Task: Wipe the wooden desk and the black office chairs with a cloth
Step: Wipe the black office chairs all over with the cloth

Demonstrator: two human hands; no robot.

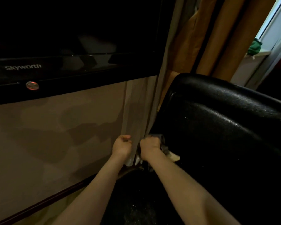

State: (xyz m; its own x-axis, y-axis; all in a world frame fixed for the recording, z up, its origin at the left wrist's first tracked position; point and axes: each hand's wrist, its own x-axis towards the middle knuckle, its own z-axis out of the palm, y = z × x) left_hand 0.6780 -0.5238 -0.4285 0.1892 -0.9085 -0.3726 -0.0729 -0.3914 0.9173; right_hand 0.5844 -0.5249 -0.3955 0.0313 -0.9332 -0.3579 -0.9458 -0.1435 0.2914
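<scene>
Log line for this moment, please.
stage: wiping chair | left hand: holds curtain aside | right hand: grips cloth against lower chair back

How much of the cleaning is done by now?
The black chair's backrest shines with wet streaks, so it looks wiped. The right hand grips the cloth at its lower edge; the left hand seems to hold the grey curtain aside. The seat shows pale specks; the desk is out of view.
</scene>
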